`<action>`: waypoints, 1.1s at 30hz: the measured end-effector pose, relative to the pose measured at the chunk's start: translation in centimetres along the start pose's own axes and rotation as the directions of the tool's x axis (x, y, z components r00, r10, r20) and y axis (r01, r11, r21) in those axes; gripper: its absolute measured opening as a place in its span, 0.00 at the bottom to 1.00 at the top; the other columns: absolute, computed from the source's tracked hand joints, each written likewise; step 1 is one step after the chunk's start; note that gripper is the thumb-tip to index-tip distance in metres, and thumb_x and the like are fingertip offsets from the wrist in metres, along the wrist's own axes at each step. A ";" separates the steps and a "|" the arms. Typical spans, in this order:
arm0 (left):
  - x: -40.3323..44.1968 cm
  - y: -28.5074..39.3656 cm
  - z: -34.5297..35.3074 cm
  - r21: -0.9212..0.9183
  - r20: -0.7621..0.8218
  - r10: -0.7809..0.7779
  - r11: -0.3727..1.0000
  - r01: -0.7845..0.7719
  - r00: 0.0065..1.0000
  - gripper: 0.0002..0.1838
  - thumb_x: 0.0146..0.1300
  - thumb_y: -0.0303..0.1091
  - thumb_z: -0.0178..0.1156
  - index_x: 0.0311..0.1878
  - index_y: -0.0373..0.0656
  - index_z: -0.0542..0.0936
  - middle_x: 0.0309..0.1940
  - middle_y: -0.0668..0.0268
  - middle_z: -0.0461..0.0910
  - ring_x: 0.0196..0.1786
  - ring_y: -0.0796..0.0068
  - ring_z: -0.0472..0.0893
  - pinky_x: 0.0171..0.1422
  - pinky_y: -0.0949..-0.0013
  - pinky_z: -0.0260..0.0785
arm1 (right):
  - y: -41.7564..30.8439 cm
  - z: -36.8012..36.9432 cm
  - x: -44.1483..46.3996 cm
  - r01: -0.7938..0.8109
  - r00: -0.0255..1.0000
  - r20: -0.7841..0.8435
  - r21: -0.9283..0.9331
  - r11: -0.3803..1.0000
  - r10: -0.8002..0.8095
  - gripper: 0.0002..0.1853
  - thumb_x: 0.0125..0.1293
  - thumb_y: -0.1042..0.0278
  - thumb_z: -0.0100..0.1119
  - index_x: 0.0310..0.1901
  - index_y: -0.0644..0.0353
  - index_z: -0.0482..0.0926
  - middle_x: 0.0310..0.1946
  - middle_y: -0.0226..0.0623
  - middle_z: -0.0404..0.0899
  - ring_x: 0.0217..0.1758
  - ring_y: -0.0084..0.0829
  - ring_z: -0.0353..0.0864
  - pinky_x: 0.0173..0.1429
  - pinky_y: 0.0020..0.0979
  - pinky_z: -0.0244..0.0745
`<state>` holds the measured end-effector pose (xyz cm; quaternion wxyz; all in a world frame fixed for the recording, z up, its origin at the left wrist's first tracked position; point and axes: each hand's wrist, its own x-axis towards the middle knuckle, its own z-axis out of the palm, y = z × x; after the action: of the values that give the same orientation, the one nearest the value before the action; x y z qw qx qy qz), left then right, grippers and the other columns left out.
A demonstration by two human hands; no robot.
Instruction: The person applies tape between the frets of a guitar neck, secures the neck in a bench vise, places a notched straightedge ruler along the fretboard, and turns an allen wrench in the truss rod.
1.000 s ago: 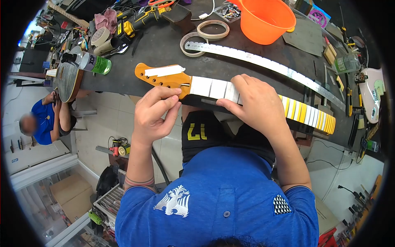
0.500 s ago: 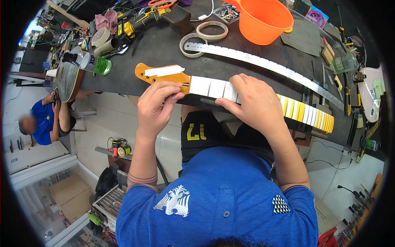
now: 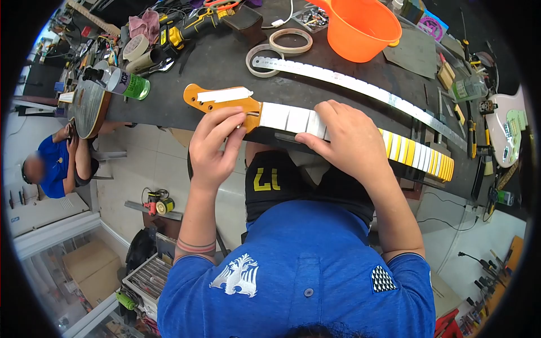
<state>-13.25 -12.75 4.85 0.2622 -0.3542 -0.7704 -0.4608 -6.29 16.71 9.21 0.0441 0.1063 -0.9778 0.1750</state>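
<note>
A guitar neck (image 3: 300,119) lies along the bench's near edge, its orange-brown headstock (image 3: 231,104) to the left. White tape covers its fretboard, with yellow strips showing toward the right end. A piece of white tape (image 3: 225,94) also sits on the headstock. My right hand (image 3: 354,139) grips the neck around its middle, thumb on the near edge and fingers over the top. At the base of the headstock, beside a dark slot, my left hand (image 3: 217,141) is pinched closed; a tiny pale bit shows at the fingertips, too small to name.
Behind the neck lies a long steel ruler (image 3: 360,84), its left end over a tape roll (image 3: 265,62). An orange dipper (image 3: 360,34) stands farther back. A green-liquid bottle (image 3: 132,85) and a yellow power tool (image 3: 174,38) are at left. Another person (image 3: 53,169) sits far left.
My left fingertips have shifted slightly left, away from the slot, and a pale bit now shows at them. My right hand keeps its place on the neck.
</note>
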 end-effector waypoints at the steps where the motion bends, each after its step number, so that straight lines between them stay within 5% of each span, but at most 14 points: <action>1: -0.7 0.3 0.1 0.042 -0.062 0.017 0.999 -0.015 0.998 0.15 0.70 0.15 0.77 0.57 0.37 0.90 0.49 0.56 0.94 0.50 0.54 0.94 0.55 0.58 0.86 | -0.1 0.0 0.0 0.019 1.000 -0.013 0.008 1.000 -0.019 0.32 0.77 0.36 0.77 0.54 0.63 0.83 0.46 0.48 0.90 0.53 0.54 0.92 0.59 0.52 0.86; 4: -8.5 1.1 1.7 -0.180 -0.111 -0.162 0.974 0.140 0.981 0.17 0.72 0.15 0.73 0.62 0.36 0.88 0.55 0.53 0.94 0.57 0.52 0.91 0.65 0.56 0.84 | 0.4 -0.5 0.1 0.049 0.999 -0.019 0.071 0.996 -0.047 0.30 0.83 0.36 0.71 0.51 0.64 0.83 0.47 0.51 0.90 0.52 0.57 0.92 0.59 0.54 0.86; 6: -8.2 3.2 3.8 0.017 0.140 -0.215 0.976 0.215 0.966 0.18 0.69 0.21 0.76 0.61 0.33 0.88 0.56 0.50 0.91 0.56 0.47 0.89 0.65 0.52 0.82 | 1.1 -1.0 0.3 0.027 0.999 0.033 0.182 0.983 -0.034 0.28 0.86 0.39 0.68 0.52 0.65 0.84 0.46 0.53 0.91 0.52 0.60 0.91 0.59 0.55 0.85; 9: -7.7 4.6 6.2 0.147 0.037 -0.314 0.941 0.306 0.949 0.30 0.69 0.42 0.85 0.66 0.32 0.88 0.61 0.52 0.91 0.64 0.45 0.85 0.73 0.49 0.74 | 1.6 -3.4 1.6 -0.171 0.953 0.298 0.370 0.913 0.058 0.26 0.90 0.43 0.63 0.53 0.65 0.86 0.45 0.56 0.91 0.53 0.63 0.91 0.59 0.56 0.83; 12: -6.4 5.9 7.3 0.361 0.022 -0.295 0.893 0.268 0.955 0.38 0.69 0.56 0.84 0.69 0.33 0.87 0.63 0.53 0.90 0.69 0.44 0.80 0.78 0.43 0.62 | 1.9 -4.5 2.8 -0.254 0.896 0.436 0.336 0.907 0.089 0.28 0.95 0.42 0.57 0.55 0.65 0.88 0.42 0.53 0.90 0.48 0.55 0.90 0.57 0.50 0.84; 15: -6.2 5.3 9.2 0.352 0.023 -0.385 0.867 0.353 0.922 0.43 0.68 0.66 0.82 0.69 0.35 0.88 0.63 0.55 0.90 0.70 0.45 0.77 0.77 0.39 0.54 | 2.3 -4.3 3.8 -0.332 0.831 0.550 0.367 0.869 0.085 0.31 0.97 0.39 0.53 0.57 0.65 0.89 0.39 0.43 0.88 0.44 0.38 0.89 0.57 0.43 0.85; 22: -6.4 3.3 10.0 0.283 -0.111 -0.361 0.882 0.378 0.926 0.40 0.57 0.54 0.88 0.65 0.38 0.89 0.54 0.59 0.90 0.65 0.46 0.80 0.69 0.43 0.55 | 0.5 -3.1 5.8 -0.389 0.760 0.646 0.371 0.843 0.066 0.28 0.98 0.41 0.53 0.60 0.63 0.87 0.38 0.36 0.89 0.43 0.28 0.88 0.50 0.39 0.86; 25: -6.3 3.2 10.1 0.273 -0.127 -0.361 0.883 0.382 0.924 0.39 0.54 0.52 0.89 0.63 0.38 0.90 0.52 0.58 0.90 0.64 0.47 0.80 0.69 0.45 0.54 | 1.6 -2.8 5.8 -0.317 0.815 0.580 0.445 0.838 0.000 0.28 0.98 0.42 0.53 0.58 0.63 0.87 0.37 0.37 0.88 0.42 0.31 0.88 0.52 0.40 0.86; 28: -6.6 2.9 10.0 0.250 -0.120 -0.349 0.896 0.368 0.930 0.37 0.55 0.52 0.89 0.61 0.37 0.90 0.52 0.60 0.91 0.62 0.49 0.80 0.68 0.46 0.54 | 3.0 -2.7 4.9 -0.161 0.900 0.436 0.359 0.919 -0.012 0.28 0.98 0.43 0.49 0.54 0.62 0.86 0.37 0.45 0.89 0.42 0.45 0.90 0.54 0.47 0.85; 31: -6.5 2.6 10.1 0.216 -0.126 -0.331 0.911 0.352 0.935 0.37 0.57 0.53 0.90 0.63 0.37 0.91 0.51 0.61 0.91 0.60 0.51 0.80 0.66 0.47 0.54 | 3.5 -3.4 3.6 -0.023 0.907 0.422 0.063 0.998 -0.005 0.28 0.98 0.44 0.46 0.50 0.61 0.85 0.39 0.54 0.88 0.45 0.59 0.90 0.56 0.55 0.82; 33: -6.2 2.7 10.1 0.174 -0.139 -0.368 0.905 0.389 0.919 0.32 0.55 0.50 0.91 0.58 0.41 0.93 0.49 0.62 0.93 0.61 0.43 0.81 0.66 0.43 0.58 | 3.7 -3.3 3.2 -0.104 0.906 0.419 0.091 0.990 0.057 0.29 0.97 0.44 0.45 0.48 0.61 0.85 0.39 0.56 0.88 0.47 0.63 0.89 0.56 0.58 0.82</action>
<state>-8.14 -4.69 -2.67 0.2411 -0.1458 -0.8520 -0.4413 -10.10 20.62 11.48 -0.1783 0.1031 -0.9570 0.2041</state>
